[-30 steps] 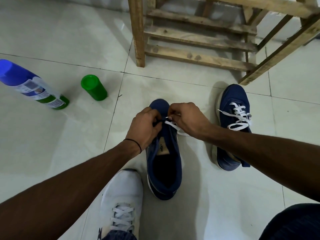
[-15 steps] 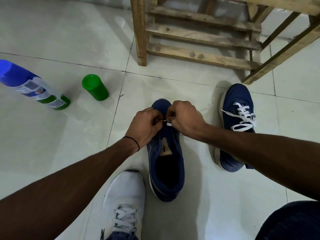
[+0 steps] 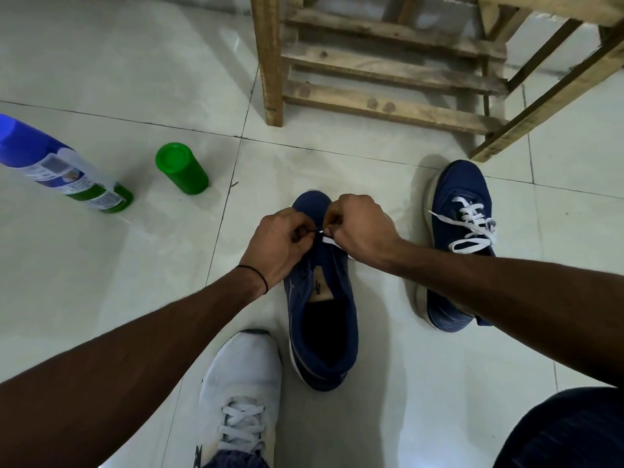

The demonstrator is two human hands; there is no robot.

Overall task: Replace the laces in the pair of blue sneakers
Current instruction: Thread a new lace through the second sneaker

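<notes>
A blue sneaker (image 3: 324, 319) stands on the tiled floor in front of me, toe pointing away, its tongue and eyelets mostly bare. My left hand (image 3: 280, 244) and my right hand (image 3: 361, 228) meet above its front eyelets, fingers curled. Between them runs a short piece of white lace (image 3: 327, 238), and each hand pinches it. A second blue sneaker (image 3: 456, 244) stands to the right, threaded with a white lace (image 3: 472, 228) whose ends lie loose.
A white sneaker (image 3: 243, 396) on my foot sits near the bottom edge. A green cylinder (image 3: 182, 168) and a blue-and-green spray can (image 3: 60, 170) stand at the left. A wooden frame (image 3: 388, 79) occupies the far side.
My two hands have drawn closer together over the sneaker's front. The stretch of white lace showing under my right hand has become shorter.
</notes>
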